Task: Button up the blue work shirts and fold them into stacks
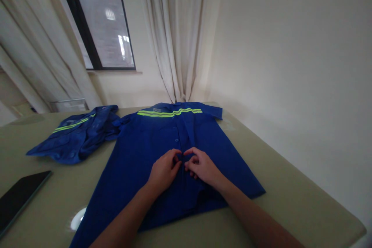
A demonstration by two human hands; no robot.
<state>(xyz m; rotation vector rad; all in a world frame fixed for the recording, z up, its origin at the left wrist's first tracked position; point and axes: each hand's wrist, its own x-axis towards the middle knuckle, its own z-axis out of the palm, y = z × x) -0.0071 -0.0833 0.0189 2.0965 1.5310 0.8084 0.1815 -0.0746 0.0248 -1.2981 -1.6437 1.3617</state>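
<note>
A blue short-sleeved shirt (136, 151) lies spread out with its front up and its collar at the far end. Yellow-green reflective stripes cross its chest, and a button shows on the front placket. My left hand (165, 168) and my right hand (202, 166) meet at the placket, fingertips nearly touching. Both have curled fingers and pinch the shirt's front edge between thumb and fingers. The small spot between the fingertips is too dark to make out. Near my right forearm the lower hem is folded or rumpled.
The shirt rests on an olive-coloured table (290, 201). A second blue garment (84, 135) lies crumpled at the left, with a dark flat object (24, 190) nearer me. A white round thing (78, 220) shows by the shirt's left edge. Wall and curtains stand behind.
</note>
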